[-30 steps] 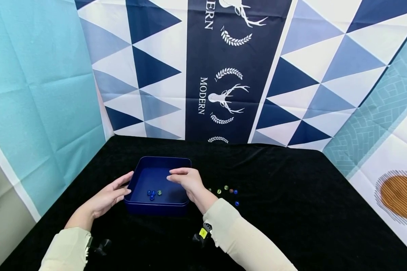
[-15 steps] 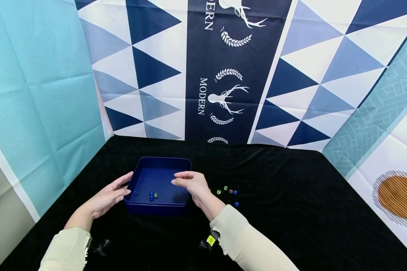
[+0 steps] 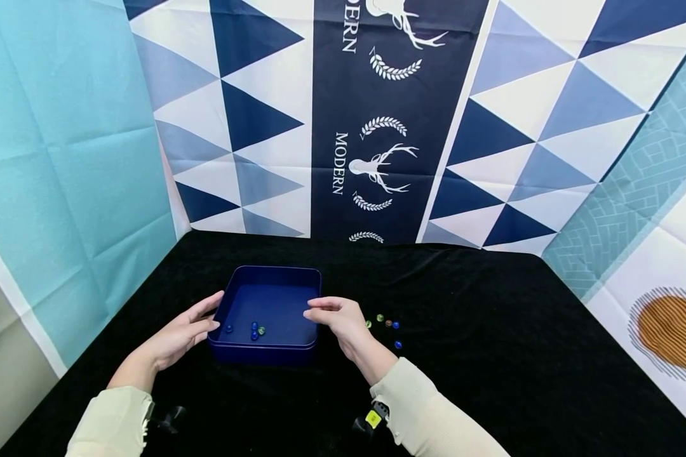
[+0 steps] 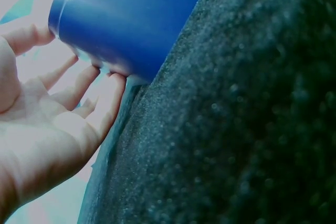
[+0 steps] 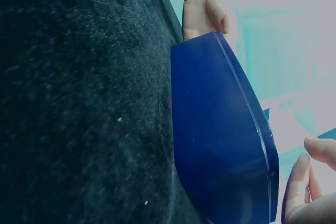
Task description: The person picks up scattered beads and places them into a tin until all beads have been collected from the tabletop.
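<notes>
A deep blue open box [image 3: 274, 354] stands on the black cloth. Inside it lie several blue marbles [image 3: 228, 328] and a green marble [image 3: 262, 331]. My left hand [image 3: 177, 333] touches the box's left side with its fingertips; in the left wrist view those fingers [image 4: 110, 98] rest against the outer wall, loosely extended. Over the box's right rim is my right hand [image 3: 345, 324]. Its thumb and forefinger point toward the box, with nothing seen between them. In the right wrist view the right hand [image 5: 315, 182] shows only in part, beside the rim.
Right of the box, loose on the black cloth [image 3: 491, 355], lie green marbles [image 3: 380, 317], a brownish marble [image 3: 389, 323] and blue marbles [image 3: 398, 344]. Patterned fabric [image 3: 371, 127] hangs behind the table, and a light blue sheet [image 3: 80, 152] hangs on the left.
My right hand has drawn back rightward, from over the box's interior to its right rim. Inside, the marbles have shifted, and one blue marble has rolled left. My left hand has stayed in place.
</notes>
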`<state>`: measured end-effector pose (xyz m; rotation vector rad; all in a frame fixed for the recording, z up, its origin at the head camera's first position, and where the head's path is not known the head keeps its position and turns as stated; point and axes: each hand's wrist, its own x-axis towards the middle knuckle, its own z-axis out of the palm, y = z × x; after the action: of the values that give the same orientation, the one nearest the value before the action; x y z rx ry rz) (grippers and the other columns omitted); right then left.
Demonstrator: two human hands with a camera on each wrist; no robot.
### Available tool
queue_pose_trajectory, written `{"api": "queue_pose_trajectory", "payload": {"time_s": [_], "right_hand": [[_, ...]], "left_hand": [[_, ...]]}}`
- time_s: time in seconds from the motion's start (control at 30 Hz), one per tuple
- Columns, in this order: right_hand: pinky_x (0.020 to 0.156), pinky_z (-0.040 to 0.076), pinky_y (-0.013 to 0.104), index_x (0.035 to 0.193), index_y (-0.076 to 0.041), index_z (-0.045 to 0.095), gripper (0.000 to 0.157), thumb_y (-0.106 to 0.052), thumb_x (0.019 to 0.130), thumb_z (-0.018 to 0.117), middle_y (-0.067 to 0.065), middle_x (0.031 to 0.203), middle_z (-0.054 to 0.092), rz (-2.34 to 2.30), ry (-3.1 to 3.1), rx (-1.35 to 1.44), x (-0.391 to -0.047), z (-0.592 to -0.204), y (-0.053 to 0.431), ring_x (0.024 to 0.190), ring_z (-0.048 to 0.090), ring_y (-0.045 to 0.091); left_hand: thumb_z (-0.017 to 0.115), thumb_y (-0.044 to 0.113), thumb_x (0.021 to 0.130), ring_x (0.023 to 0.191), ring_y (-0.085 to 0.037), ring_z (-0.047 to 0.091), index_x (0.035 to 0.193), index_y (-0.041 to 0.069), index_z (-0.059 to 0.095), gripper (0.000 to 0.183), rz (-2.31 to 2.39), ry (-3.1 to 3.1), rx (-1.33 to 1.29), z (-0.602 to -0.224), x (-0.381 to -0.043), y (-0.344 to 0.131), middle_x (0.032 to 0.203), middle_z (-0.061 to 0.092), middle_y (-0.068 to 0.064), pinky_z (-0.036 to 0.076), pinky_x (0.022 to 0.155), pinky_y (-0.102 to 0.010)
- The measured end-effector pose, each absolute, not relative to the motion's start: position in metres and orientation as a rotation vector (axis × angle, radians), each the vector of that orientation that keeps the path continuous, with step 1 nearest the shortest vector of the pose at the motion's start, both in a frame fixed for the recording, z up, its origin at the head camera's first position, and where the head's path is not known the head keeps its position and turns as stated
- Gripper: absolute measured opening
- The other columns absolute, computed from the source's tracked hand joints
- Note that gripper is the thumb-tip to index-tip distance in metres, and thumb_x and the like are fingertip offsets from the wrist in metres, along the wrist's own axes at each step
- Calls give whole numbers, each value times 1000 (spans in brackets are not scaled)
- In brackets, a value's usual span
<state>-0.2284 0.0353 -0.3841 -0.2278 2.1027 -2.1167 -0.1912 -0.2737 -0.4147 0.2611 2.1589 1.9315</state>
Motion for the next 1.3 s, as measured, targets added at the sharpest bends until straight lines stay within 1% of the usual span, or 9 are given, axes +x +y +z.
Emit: {"api": "queue_pose_trajectory", "payload": {"time_s": [0.2, 0.37, 0.53, 0.77, 0.97, 1.13, 1.3], "right_hand": [[76, 49, 27, 104, 12, 64, 35, -2, 74, 74, 2, 81, 67, -2153, 2086, -219, -226, -389, 45, 76, 61, 10], [73, 49, 26, 104, 13, 64, 34, -1, 74, 74, 2, 79, 68, -2179, 2078, -195, -225, -391, 54, 74, 62, 11], [73, 49, 27, 102, 12, 65, 30, 1, 75, 73, 5, 82, 69, -2193, 2088, -167, -225, -394, 65, 73, 63, 12], [67, 44, 30, 100, 9, 67, 28, -3, 75, 73, 3, 78, 68, -2156, 2185, -126, -224, -396, 82, 67, 60, 11], [71, 47, 34, 99, 11, 66, 27, 0, 75, 73, 2, 75, 67, -2195, 2172, -88, -221, -399, 95, 66, 59, 11], [75, 50, 35, 100, 13, 65, 27, 3, 76, 71, 5, 79, 68, -2233, 2139, -74, -219, -402, 106, 69, 63, 14], [74, 49, 34, 99, 12, 66, 26, 4, 76, 71, 4, 80, 68, -2232, 2164, -22, -218, -403, 117, 69, 62, 12]], "left_hand": [[50, 15, 96, 137, -37, 4, 151, 11, 7, 70, 1942, 2156, 236, -416, -191, -274, 154, 0, -18, 9, 106, -54], [49, 14, 96, 137, -38, 3, 151, 10, 6, 69, 1933, 2163, 248, -416, -190, -274, 153, -1, -19, 9, 106, -55], [49, 14, 96, 137, -38, 4, 151, 11, 6, 69, 1933, 2162, 240, -416, -189, -274, 154, -1, -18, 10, 106, -55], [49, 15, 96, 137, -37, 3, 151, 12, 6, 70, 1941, 2152, 240, -416, -191, -274, 154, -1, -17, 9, 106, -55], [49, 14, 96, 138, -37, 3, 151, 12, 6, 70, 1937, 2146, 231, -415, -190, -274, 154, -2, -17, 9, 107, -54], [48, 14, 97, 137, -39, 2, 151, 11, 5, 70, 1938, 2145, 255, -415, -190, -274, 153, -2, -19, 8, 106, -56], [48, 14, 97, 137, -40, 2, 151, 12, 5, 69, 1940, 2141, 261, -414, -190, -274, 153, -2, -19, 8, 106, -57]]}}
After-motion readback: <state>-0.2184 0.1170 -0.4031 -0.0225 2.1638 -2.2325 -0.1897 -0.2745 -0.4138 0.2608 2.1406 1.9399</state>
